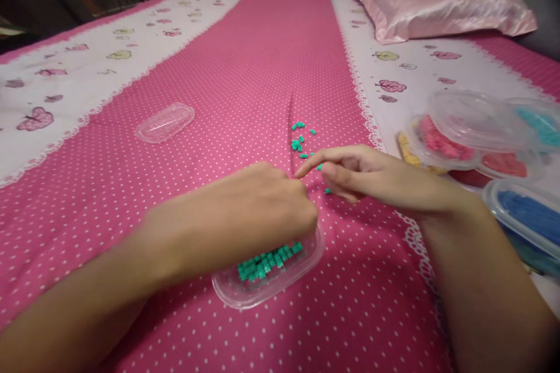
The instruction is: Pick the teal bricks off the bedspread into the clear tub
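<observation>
A clear plastic tub (262, 297) with small green pieces (269, 262) inside stands on the bed. Above its far side is my left hand (262, 204), back upward and curled closed; its fingertips and anything in them are hidden. My right hand (363, 175) is just right of it, index finger stretched toward the left hand, thumb and other fingers loosely bent, with nothing visible held. Loose green pieces (296, 144) lie scattered on the pink polka-dot sheet beyond and partly beneath the right hand. Whether the index finger touches the left hand or the sheet I cannot tell.
A clear lid (165, 122) lies at the left. On the right, several clear tubs hold red pieces (450, 140), yellow pieces (408, 150), turquoise pieces (538, 125) and blue pieces (529, 214). A shiny pink pillow (446, 9) rests at the far right. The sheet has a raised crease (289, 128).
</observation>
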Available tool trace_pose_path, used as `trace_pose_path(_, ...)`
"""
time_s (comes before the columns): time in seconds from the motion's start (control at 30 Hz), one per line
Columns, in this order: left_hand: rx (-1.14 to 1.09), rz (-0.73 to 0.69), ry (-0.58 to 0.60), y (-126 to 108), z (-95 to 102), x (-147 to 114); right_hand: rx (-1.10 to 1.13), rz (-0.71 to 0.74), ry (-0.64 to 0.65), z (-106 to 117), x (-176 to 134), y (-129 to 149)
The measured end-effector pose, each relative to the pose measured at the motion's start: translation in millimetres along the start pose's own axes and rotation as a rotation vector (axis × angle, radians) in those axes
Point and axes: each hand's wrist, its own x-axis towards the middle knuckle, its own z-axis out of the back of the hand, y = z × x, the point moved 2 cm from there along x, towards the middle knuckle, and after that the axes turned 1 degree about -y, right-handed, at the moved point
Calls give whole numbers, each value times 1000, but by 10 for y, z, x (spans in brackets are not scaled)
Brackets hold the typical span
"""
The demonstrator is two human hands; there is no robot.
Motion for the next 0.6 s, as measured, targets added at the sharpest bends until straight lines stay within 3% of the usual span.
trace_pose_path(0.07, -14, 7, -57, 89, 132, -63, 122, 44, -114, -34, 17, 29)
trace_pose_path(0.17, 8, 101, -291, 135, 254, -55, 406, 77, -312, -146, 62, 125)
trace_pose_path(0.23, 13, 123, -464, 77, 212, 31, 604, 81, -367, -242, 91, 199)
trace_pose_path(0.33, 120, 43, -611, -63, 17, 210, 769, 13, -418, -332, 110, 253)
trace_pose_path(0.43, 257, 52, -721, -126, -114, 303, 700, -42, -477, -342, 106, 242)
trace_pose_path(0.6, 248, 139, -677, -107, -74, 265, 411, 22, -559, -368, 115, 248)
